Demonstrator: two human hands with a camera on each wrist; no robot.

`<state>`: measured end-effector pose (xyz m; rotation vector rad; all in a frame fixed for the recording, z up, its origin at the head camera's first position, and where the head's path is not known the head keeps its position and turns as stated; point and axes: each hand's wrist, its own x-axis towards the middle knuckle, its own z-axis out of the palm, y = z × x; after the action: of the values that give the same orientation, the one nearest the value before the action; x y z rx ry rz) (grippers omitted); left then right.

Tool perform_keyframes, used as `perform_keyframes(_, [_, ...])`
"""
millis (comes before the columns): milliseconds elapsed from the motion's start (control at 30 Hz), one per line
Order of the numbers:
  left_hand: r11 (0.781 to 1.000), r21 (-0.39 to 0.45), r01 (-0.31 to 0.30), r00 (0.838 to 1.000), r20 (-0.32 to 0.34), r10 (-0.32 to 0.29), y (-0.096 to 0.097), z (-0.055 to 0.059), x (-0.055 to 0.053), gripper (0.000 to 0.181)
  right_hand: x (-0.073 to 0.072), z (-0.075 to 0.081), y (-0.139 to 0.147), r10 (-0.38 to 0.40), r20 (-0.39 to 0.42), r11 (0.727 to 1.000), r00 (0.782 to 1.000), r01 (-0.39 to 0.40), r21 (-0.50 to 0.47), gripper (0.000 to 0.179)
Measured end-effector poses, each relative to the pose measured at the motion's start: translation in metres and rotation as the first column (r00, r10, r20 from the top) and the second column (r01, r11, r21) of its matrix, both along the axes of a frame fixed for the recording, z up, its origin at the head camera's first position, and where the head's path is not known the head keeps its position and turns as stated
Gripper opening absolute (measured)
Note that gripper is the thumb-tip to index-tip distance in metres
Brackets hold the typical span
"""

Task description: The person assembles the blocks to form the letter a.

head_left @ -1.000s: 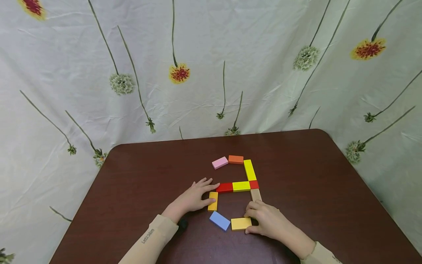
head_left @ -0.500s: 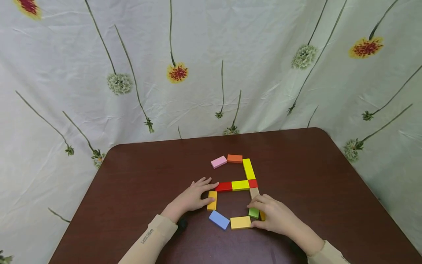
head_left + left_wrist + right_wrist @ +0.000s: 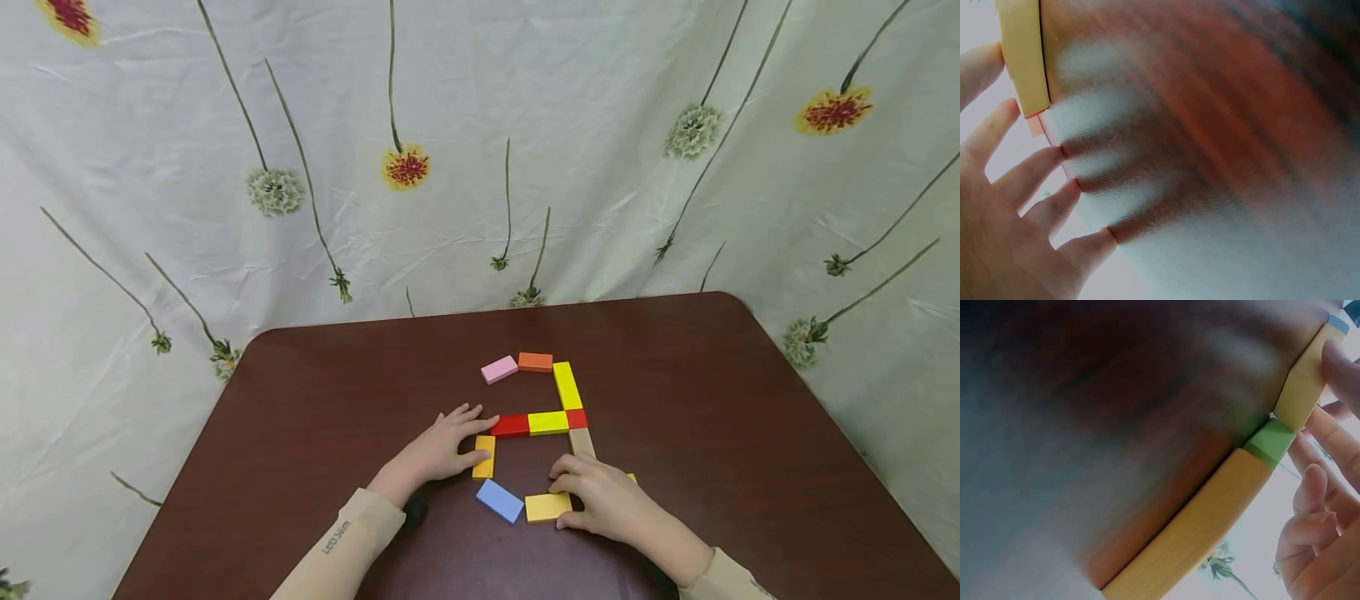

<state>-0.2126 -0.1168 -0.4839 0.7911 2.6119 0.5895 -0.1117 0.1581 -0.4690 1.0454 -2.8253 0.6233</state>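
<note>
My left hand [image 3: 442,446] rests with fingers spread at the left of a block outline. Its index fingertip touches a red block [image 3: 512,426], and its thumb lies on an orange-yellow block [image 3: 483,458]. At the lower right, my right hand [image 3: 611,498] pinches the right end of a pale yellow block [image 3: 546,507] between thumb and fingers. In the right wrist view, a green block [image 3: 1270,440] meets that pale block, followed by a longer orange-yellow block [image 3: 1191,522]. From the head view, my right hand hides the green block.
A blue block [image 3: 499,501] lies left of the pale yellow one. Farther back are pink [image 3: 499,369], orange [image 3: 536,362] and bright yellow [image 3: 567,385] blocks. A tan block [image 3: 581,442] runs toward my right hand. A flowered cloth [image 3: 465,225] hangs behind the brown table [image 3: 360,375].
My right hand moved right, uncovering the green block and part of an orange-yellow one, then came back left over the green block to the pale yellow block's end. My left hand stays put.
</note>
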Motion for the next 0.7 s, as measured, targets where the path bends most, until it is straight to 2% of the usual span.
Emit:
perform_keyframes(400, [1.0,0.01,-0.002,1.0,0.0,0.002,-0.0004,-0.0007,0.0001,0.058,-0.0008,-0.0013,-0.0002,0.007,-0.033,1.0,0.999,-0.006,0.005,0.03])
perform_keyframes(700, [1.0,0.008,-0.008,1.0,0.008,0.008,-0.0007,0.0014,0.0016,0.059,-0.0017,-0.0002,-0.0088,-0.027,0.008,1.0,1.0,0.027,0.009,0.036])
